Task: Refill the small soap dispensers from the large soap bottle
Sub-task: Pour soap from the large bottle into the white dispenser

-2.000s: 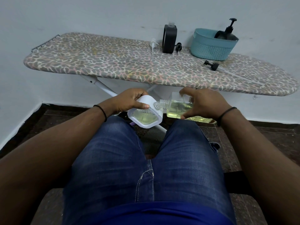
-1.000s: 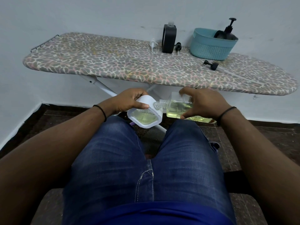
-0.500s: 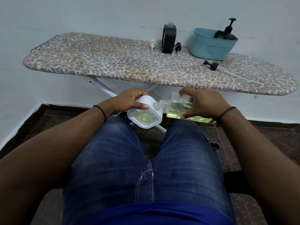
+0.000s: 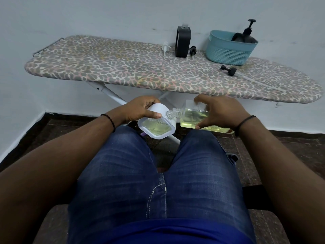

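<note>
My left hand (image 4: pixel 140 110) grips a small white soap dispenser (image 4: pixel 157 125), tilted over my knees, with yellowish soap showing in its side window. My right hand (image 4: pixel 219 112) holds a clear bottle (image 4: pixel 190 118) of yellow soap on its side. The bottle's open threaded neck (image 4: pixel 174 113) touches the top of the white dispenser. A black dispenser (image 4: pixel 182 42) without its pump stands on the ironing board (image 4: pixel 123 67). Another black pump bottle (image 4: pixel 245 36) sits in the teal basket (image 4: pixel 228 50).
Loose pumps lie on the board: a white pump (image 4: pixel 165 47), a black pump head (image 4: pixel 192 51) by the black dispenser, and a black pump with a long tube (image 4: pixel 229 71) at the right. The board's white legs (image 4: pixel 112 94) stand before my knees. I sit facing a wall.
</note>
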